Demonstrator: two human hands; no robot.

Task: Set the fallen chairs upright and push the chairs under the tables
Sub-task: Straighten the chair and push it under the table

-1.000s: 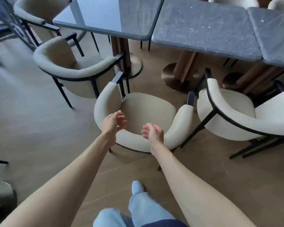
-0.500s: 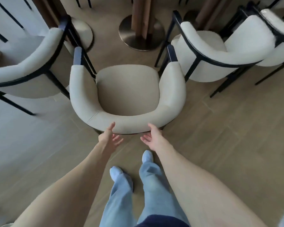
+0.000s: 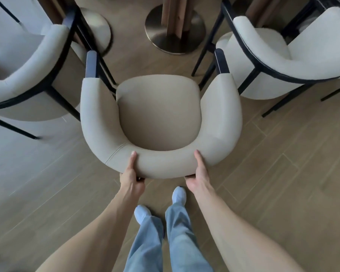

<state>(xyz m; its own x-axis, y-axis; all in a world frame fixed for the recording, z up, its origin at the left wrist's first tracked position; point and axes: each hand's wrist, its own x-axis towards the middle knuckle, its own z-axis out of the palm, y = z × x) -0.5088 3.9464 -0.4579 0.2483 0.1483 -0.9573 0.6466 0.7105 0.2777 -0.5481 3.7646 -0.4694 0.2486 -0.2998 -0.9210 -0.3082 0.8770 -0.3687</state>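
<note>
A cream armchair (image 3: 159, 112) with a curved padded back and black legs stands upright right in front of me, its seat facing the table pedestals. My left hand (image 3: 131, 174) grips the left part of the backrest, thumb on top and fingers under the rim. On the right part of the backrest my right hand (image 3: 199, 173) grips the same way. The fingers of both hands are hidden behind the padding.
Another cream armchair (image 3: 28, 75) stands close on the left and a third (image 3: 283, 55) close on the right. A round brass table base (image 3: 175, 28) with a wooden post is straight ahead, a second base (image 3: 98, 26) to its left. My feet stand on the wooden floor (image 3: 283, 183).
Both hands reached forward and closed on the chair's backrest; half a second ago they were open just short of it. The view tilted down and moved nearer the chair.
</note>
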